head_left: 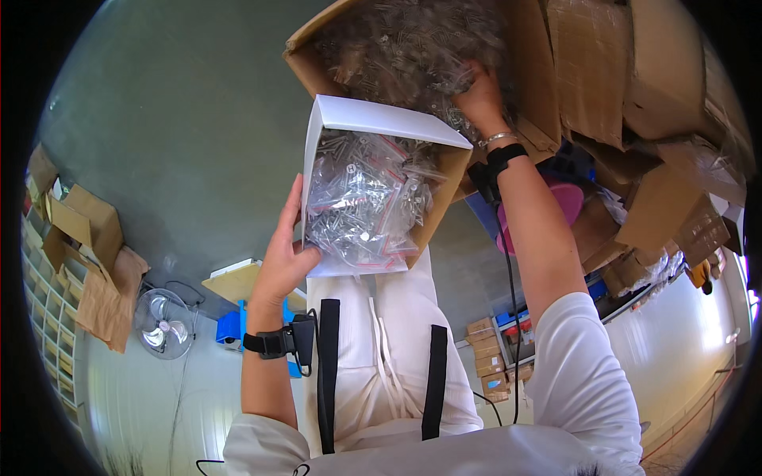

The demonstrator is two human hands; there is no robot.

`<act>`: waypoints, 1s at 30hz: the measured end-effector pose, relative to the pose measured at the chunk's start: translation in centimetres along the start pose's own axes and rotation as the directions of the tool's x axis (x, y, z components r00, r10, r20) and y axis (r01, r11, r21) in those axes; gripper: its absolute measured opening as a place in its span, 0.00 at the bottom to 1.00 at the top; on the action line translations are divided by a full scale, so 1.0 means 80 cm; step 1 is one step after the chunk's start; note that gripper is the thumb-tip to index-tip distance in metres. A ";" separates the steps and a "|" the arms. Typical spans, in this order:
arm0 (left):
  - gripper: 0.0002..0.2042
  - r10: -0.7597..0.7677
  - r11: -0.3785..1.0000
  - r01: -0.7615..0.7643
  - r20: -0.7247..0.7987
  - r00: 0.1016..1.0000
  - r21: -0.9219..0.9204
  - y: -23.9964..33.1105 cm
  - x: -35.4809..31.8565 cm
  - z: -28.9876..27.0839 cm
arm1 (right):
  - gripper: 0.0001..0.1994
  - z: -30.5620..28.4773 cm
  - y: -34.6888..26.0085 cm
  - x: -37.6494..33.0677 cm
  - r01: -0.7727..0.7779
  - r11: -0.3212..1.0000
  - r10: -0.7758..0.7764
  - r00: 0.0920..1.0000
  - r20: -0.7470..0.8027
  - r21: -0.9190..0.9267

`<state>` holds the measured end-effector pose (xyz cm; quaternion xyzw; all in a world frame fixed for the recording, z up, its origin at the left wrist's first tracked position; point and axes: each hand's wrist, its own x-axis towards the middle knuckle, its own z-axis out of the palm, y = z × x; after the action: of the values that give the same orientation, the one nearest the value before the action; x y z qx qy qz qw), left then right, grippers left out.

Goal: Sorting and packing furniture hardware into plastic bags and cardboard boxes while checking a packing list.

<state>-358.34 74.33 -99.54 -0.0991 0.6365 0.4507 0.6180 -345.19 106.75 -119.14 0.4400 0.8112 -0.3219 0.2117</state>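
Note:
My left hand (284,252) grips the left wall of a small white carton (373,119), holding it in front of my body. The carton is full of clear plastic bags of metal screws (361,202) with red zip strips. My right hand (479,95) reaches into a big brown cardboard box (524,55) above it, fingers closed among more clear bags of screws (405,47). Whether it holds one bag or a handful is hard to tell. Both wrists wear black straps with small devices.
More brown cardboard boxes (659,87) are stacked to the right. A pink object (567,198) lies below them. A fan (163,324), a blue item (232,327) and flattened cartons (87,230) lie on the grey floor at left.

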 end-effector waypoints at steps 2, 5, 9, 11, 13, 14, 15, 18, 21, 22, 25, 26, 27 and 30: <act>0.46 -0.004 1.000 0.004 -0.001 1.000 -0.025 0.002 -0.003 0.003 | 0.30 -0.013 0.015 0.001 0.039 0.995 -0.039 0.999 0.001 0.090; 0.45 0.004 1.000 -0.004 -0.006 1.000 -0.031 0.003 -0.006 0.009 | 0.28 -0.041 0.017 -0.016 0.064 0.944 -0.072 0.997 0.014 0.325; 0.45 -0.003 1.000 0.003 -0.015 1.000 -0.012 0.006 -0.010 0.006 | 0.27 -0.111 -0.022 -0.080 0.166 0.872 -0.142 0.986 -0.087 0.461; 0.45 -0.005 1.000 0.005 -0.030 1.000 0.001 0.003 -0.015 -0.003 | 0.27 -0.152 -0.066 -0.127 0.208 0.859 -0.164 0.977 -0.133 0.468; 0.45 -0.006 0.998 0.006 -0.006 1.000 0.065 0.000 -0.012 -0.003 | 0.25 -0.188 -0.103 -0.170 0.259 0.770 -0.181 0.965 -0.189 0.583; 0.45 0.000 0.998 0.001 -0.017 1.000 0.069 0.006 -0.016 -0.005 | 0.24 -0.201 -0.122 -0.186 0.318 0.668 -0.208 0.948 -0.241 0.673; 0.45 -0.002 0.998 0.003 -0.010 1.000 0.059 0.005 -0.017 -0.005 | 0.23 -0.212 -0.131 -0.198 0.342 0.637 -0.296 0.936 -0.191 0.691; 0.45 -0.010 0.999 0.010 0.010 1.000 0.041 0.010 -0.015 -0.001 | 0.21 -0.211 -0.167 -0.221 0.467 0.672 -0.496 0.860 -0.118 0.575; 0.45 -0.027 0.999 0.026 0.015 1.000 0.027 0.012 -0.013 0.002 | 0.22 -0.177 -0.208 -0.230 0.324 0.757 -0.502 0.844 0.188 0.567; 0.45 -0.031 0.999 0.031 0.015 0.999 0.018 0.012 -0.013 0.002 | 0.22 -0.163 -0.217 -0.233 0.327 0.755 -0.505 0.843 0.186 0.568; 0.45 0.014 0.998 -0.014 -0.002 1.000 0.061 0.001 -0.012 -0.005 | 0.32 -0.156 -0.236 -0.240 0.537 0.839 -0.486 0.813 0.322 -0.089; 0.45 0.017 0.998 -0.017 -0.001 1.000 0.063 0.000 -0.010 -0.007 | 0.32 -0.161 -0.231 -0.235 0.537 0.839 -0.487 0.814 0.318 -0.090; 0.46 0.026 0.997 -0.026 0.001 1.000 0.069 -0.002 -0.009 -0.010 | 0.30 -0.165 -0.223 -0.229 0.514 0.856 -0.510 0.823 0.248 0.054; 0.46 0.022 0.997 -0.022 0.004 1.000 0.075 0.003 -0.006 -0.012 | 0.26 -0.159 -0.180 -0.201 0.328 0.902 -0.326 0.944 -0.057 0.279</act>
<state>-359.04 73.59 -99.21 -0.0681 0.6529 0.4335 0.6174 -349.78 100.57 -95.28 0.3251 0.8195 -0.4641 0.0856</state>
